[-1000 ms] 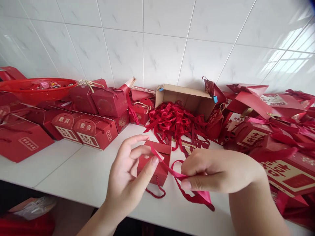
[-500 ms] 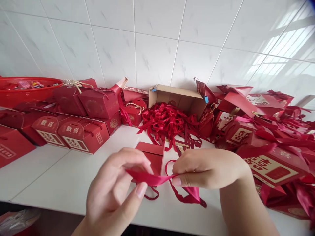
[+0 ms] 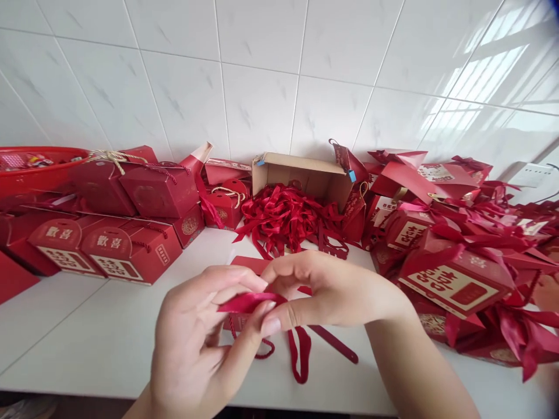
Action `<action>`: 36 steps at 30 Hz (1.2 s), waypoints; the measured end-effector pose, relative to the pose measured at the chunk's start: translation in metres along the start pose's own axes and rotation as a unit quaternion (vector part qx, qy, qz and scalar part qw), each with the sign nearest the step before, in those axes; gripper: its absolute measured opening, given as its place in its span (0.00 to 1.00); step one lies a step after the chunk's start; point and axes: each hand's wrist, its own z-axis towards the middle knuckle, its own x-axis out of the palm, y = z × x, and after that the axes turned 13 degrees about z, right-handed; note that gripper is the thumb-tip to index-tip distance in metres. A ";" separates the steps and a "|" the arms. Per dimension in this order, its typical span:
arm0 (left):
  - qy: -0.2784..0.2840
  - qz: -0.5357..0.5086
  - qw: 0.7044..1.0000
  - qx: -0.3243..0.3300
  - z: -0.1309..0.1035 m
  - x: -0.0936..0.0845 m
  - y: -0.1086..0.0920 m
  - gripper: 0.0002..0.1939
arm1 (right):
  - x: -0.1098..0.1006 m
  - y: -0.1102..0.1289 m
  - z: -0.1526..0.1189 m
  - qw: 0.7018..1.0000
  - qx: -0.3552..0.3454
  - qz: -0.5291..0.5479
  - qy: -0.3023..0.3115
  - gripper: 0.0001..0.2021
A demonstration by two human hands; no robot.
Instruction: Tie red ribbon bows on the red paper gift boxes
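Moving in from well apart a second ago, the right hand (image 3: 323, 294) is now meeting the left hand (image 3: 201, 343) over the white table (image 3: 109, 349), as the view is swinging toward the right and a wall socket (image 3: 526, 174) is coming into sight. I am keeping both hands together, fingertips touching, and both are pinching the ribbon (image 3: 247, 302). It is running crosswise between them, its near end lying across the left fingers and its far part disappearing under the right hand. My left thumb is pressing against the ribbon, and my right thumb is resting against the left one.

Beneath the hands, a red box (image 3: 251, 263) is lying on the table, mostly hidden, with a twisted cord (image 3: 265, 349) curling out at its near side. A loop (image 3: 301, 361) of dark red band is hanging or lying just below the right hand; I am unable to tell whether it is joining the ribbon. Beside it, a strap (image 3: 336, 344) is slanting across the table.

Behind, a ribbon pile (image 3: 288, 218) is spilling from an open carton (image 3: 301, 169) by the tiled wall (image 3: 262, 93). Printed boxes (image 3: 117, 256) are standing at the left near a red basin (image 3: 39, 163), while bow-tied boxes (image 3: 454, 279) are crowding the right.
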 end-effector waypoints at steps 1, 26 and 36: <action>-0.013 0.002 1.000 -0.006 0.000 0.001 0.000 0.24 | -0.001 -0.001 0.001 1.000 0.002 0.006 -0.003 0.15; 0.151 0.463 0.871 0.061 -0.006 0.005 0.037 0.09 | -0.056 -0.006 -0.013 0.955 0.163 -0.239 -0.063 0.16; 0.160 0.453 0.875 0.055 -0.008 0.005 0.040 0.10 | -0.057 -0.013 -0.007 0.963 0.149 -0.217 -0.063 0.15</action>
